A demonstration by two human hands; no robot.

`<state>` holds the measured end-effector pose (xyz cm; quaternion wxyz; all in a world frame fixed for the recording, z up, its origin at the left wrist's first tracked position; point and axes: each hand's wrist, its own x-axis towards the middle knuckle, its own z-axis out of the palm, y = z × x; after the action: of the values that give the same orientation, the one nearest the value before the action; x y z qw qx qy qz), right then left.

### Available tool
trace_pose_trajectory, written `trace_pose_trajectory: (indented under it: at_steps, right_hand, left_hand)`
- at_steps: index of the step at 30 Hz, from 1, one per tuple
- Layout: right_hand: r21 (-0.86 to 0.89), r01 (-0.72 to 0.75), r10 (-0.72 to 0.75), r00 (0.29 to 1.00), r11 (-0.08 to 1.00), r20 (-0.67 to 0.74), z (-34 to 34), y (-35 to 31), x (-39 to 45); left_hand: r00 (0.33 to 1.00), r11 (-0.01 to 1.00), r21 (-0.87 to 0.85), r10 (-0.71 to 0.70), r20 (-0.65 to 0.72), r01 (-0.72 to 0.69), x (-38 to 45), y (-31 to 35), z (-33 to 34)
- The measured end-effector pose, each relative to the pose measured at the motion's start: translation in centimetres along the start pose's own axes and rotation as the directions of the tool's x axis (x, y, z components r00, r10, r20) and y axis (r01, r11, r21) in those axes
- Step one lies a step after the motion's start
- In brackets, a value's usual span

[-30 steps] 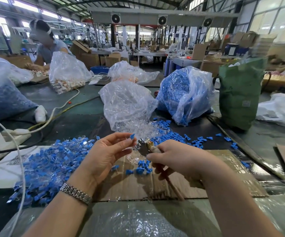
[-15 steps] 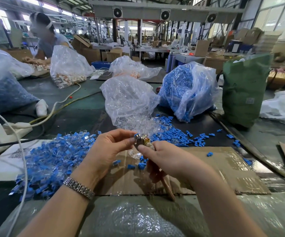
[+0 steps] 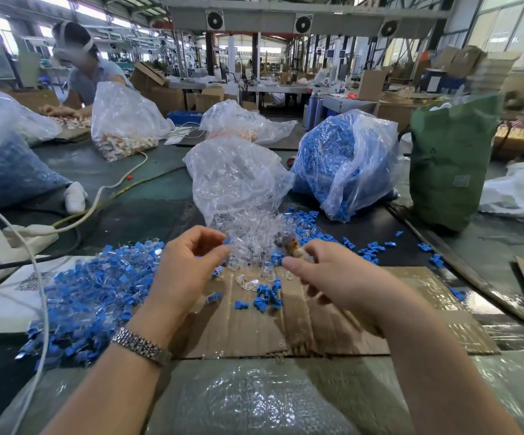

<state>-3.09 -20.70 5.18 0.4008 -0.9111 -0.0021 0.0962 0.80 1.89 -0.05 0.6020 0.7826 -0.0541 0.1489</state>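
Head view: right hand [image 3: 333, 277] grips tool [image 3: 288, 243], axis tilted, head pointing up-left; left hand [image 3: 188, 271] pinches blue cap [image 3: 227, 240].

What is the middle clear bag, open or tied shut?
Open. The clear bag has a wide, untied mouth, and clear pieces spill out of it onto the table.

One wide-angle head-worn camera, looking forward and down over the near edge of the table [image 3: 147, 211], left hand [image 3: 188, 274] and right hand [image 3: 342, 284] close beneath the lens at centre, clear plastic bag [image 3: 235, 174] just beyond, factory hall far behind.
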Motion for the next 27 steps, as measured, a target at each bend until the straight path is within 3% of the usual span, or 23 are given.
trace_pose_trajectory:
  at_steps: [2, 4, 5, 9, 12, 16, 18, 20, 23, 27]
  right_hand:
    - [-0.211, -0.058, 0.023, 0.986, 0.976, -0.164, -0.7, 0.9, 0.6]
    - [-0.369, -0.145, 0.060, 0.971, 0.918, -0.233, -0.6, 1.9, 1.1]
    - [-0.415, -0.177, 0.080, 0.967, 0.893, -0.240, -0.2, 2.3, 1.4]
    - [-0.515, -0.233, 0.113, 0.961, 0.825, -0.254, 1.2, 3.2, 1.7]
    - [-0.557, -0.246, 0.096, 0.954, 0.793, -0.283, 1.8, 3.2, 1.8]
    - [-0.591, -0.154, -0.059, 0.944, 0.792, -0.325, 1.7, 2.5, 1.8]
    - [-0.587, 0.045, -0.217, 0.949, 0.808, -0.226, 1.8, 1.5, 2.0]
    - [-0.635, 0.189, -0.316, 0.944, 0.749, -0.091, 2.3, 0.6, 2.4]
    - [-0.723, 0.206, -0.319, 0.947, 0.660, -0.022, 3.2, 0.2, 3.1]
    - [-0.726, 0.200, -0.311, 0.950, 0.658, -0.021, 3.4, 0.6, 3.7]
  left_hand:
    - [0.988, 0.941, 0.338, 0.052, -0.145, 0.001, 0.3, -0.6, -0.3]
    - [0.976, 0.794, 0.608, 0.137, -0.170, -0.005, 0.3, -0.8, -0.3]
    - [0.974, 0.751, 0.659, 0.179, -0.140, -0.043, 0.3, -0.8, -0.1]
    - [0.959, 0.756, 0.592, 0.182, 0.219, -0.279, -0.3, 0.0, 0.8]
    - [0.924, 0.740, 0.598, 0.085, 0.372, -0.309, -0.6, 0.1, 1.1]
    - [0.920, 0.725, 0.612, 0.073, 0.385, -0.314, -0.7, 0.1, 1.2]
    - [0.927, 0.714, 0.625, 0.090, 0.363, -0.314, -0.7, 0.1, 1.2]
    - [0.940, 0.728, 0.618, 0.108, 0.324, -0.297, -0.7, 0.1, 1.1]
    - [0.962, 0.801, 0.547, 0.125, 0.243, -0.242, -0.6, 0.0, 1.0]
    - [0.978, 0.900, 0.413, 0.061, 0.199, -0.140, -0.5, 0.1, 1.1]
